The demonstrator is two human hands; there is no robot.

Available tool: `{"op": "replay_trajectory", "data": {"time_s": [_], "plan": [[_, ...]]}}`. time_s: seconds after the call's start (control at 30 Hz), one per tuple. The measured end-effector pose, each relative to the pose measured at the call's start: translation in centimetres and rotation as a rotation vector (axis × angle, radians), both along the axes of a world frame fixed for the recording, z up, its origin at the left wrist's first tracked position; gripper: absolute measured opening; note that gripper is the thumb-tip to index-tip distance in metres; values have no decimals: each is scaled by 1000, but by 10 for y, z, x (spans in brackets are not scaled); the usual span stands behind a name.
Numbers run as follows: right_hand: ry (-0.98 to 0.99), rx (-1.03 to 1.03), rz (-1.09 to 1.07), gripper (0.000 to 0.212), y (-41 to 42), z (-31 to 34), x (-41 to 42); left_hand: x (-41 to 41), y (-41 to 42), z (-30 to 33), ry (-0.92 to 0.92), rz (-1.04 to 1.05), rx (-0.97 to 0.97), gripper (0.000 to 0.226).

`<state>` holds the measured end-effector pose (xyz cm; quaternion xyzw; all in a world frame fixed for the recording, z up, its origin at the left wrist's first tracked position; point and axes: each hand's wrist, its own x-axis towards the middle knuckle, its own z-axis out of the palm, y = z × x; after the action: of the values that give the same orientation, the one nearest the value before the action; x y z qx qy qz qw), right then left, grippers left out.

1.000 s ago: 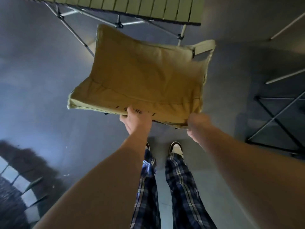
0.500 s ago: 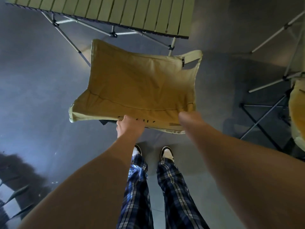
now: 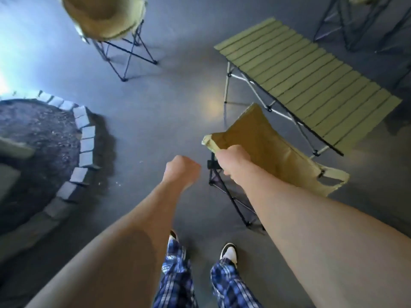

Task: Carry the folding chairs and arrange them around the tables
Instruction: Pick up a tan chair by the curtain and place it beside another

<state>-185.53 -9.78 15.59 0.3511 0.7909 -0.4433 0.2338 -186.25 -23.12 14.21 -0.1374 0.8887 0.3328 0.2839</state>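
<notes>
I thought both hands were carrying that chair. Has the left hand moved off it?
Yes. The left hand has let go and hangs curled over the floor, left of the chair; only the right hand grips the chair beside the table.

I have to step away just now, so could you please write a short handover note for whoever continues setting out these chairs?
Right hand: grips the top fabric edge of the tan canvas folding chair, which stands beside the near long side of the green slatted folding table.
Left hand: curled in a fist, holding nothing, off the chair.
Second tan folding chair: stands apart at upper left, away from the table.
Done: one chair brought to the table.
Left: release it once it is square to the table, then probably bring the second chair over.
</notes>
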Motion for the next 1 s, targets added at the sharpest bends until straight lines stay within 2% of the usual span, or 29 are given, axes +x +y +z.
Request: {"op": "replay_trajectory", "data": {"time_s": [0.07,0.13,0.2,0.3,0.47,0.6,0.8,1.0], "plan": [[34,-36,181,35,-57,21,-4,18,-53,24,28,164,89,12],[40,-55,384,39,-129,39,1,49,-122,46,74,350,142,21],[55,-62,564,32,-195,57,15,84,-186,62,125,466,138,31],[123,-79,776,26,-300,79,54,149,-282,81,234,696,130,21],[135,-133,1068,26,-484,106,180,312,-429,93,276,1033,89,21],[151,-177,1365,34,-618,113,311,477,-536,93,276,1403,51,26],[88,-51,1501,32,-712,80,401,608,-615,70,230,1622,88,23],[85,64,1559,39,-791,29,426,638,-680,25,148,1734,95,18]]}}
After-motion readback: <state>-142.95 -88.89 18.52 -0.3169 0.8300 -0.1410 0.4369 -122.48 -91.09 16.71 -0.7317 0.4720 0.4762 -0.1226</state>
